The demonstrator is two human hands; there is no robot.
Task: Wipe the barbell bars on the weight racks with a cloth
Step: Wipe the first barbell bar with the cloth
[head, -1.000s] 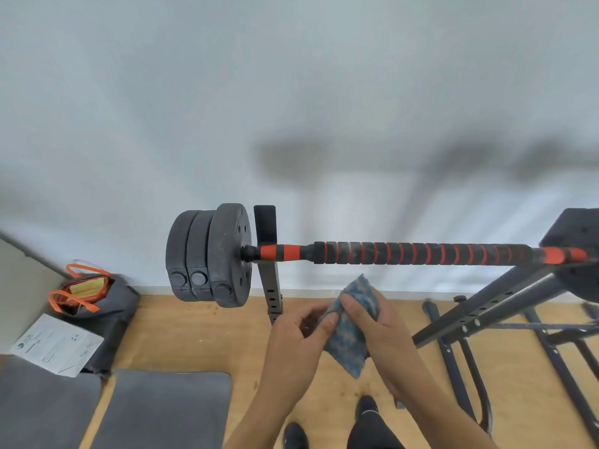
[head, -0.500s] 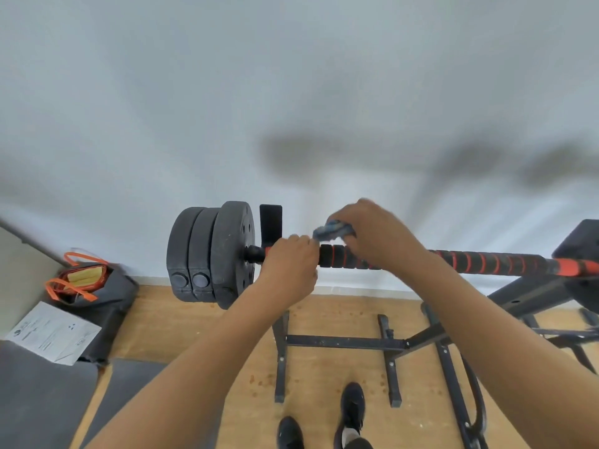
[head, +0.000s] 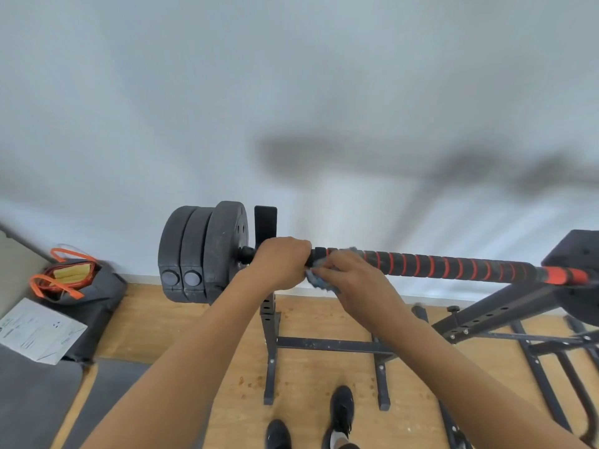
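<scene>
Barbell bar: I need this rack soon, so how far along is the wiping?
Looks early. Done: the cloth is on the bar near the weight plates. In hand: the right hand grips the cloth round the bar while the left hand holds the bar. Left: seemingly the rest, out to its right end.

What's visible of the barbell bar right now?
The barbell bar lies nearly level across the rack, slanting slightly down to the right in the image. Its middle is a black, foam-like grip with orange spiral stripes, and a plain orange section shows near the right end. Three dark weight plates sit on its left end. The left hand grips it beside the rack upright. The right hand holds a blue cloth against it.
</scene>
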